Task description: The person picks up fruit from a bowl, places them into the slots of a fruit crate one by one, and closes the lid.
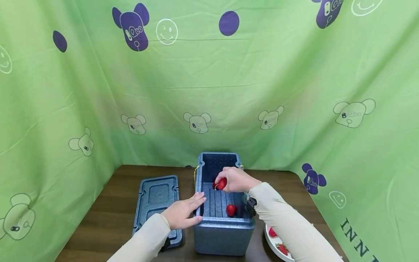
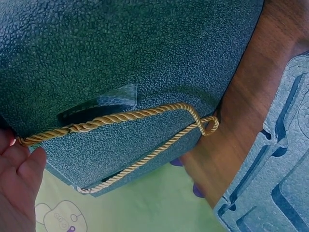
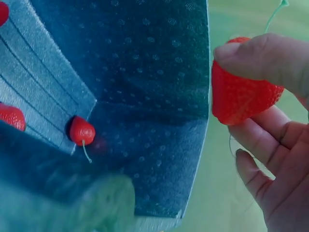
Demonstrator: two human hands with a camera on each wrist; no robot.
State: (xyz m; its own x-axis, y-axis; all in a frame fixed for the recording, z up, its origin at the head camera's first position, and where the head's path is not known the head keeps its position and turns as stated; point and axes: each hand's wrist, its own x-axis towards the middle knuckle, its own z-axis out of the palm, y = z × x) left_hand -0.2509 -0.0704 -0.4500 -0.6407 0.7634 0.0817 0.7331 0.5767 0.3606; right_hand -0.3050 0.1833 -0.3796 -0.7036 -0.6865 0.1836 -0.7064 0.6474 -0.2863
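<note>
My right hand (image 1: 236,179) pinches a red strawberry (image 3: 246,82) between thumb and fingers, over the inside of a blue-grey foam box (image 1: 224,237). A thin green stem sticks up from the fruit in the right wrist view. Inside, one strawberry (image 1: 231,210) lies on the grooved floor near the front wall, and another strawberry (image 3: 82,130) is in a corner. Two more red shapes show at the left edge of the right wrist view. My left hand (image 1: 184,213) rests on the box's left rim with its fingers extended, beside the gold rope (image 2: 120,117).
The box's lid (image 1: 159,194) lies on the wooden table (image 1: 98,214) to the left. A white plate (image 1: 272,244) with several strawberries stands at the right, partly hidden under my right sleeve. Green printed cloth (image 1: 203,72) surrounds the table at the back and sides.
</note>
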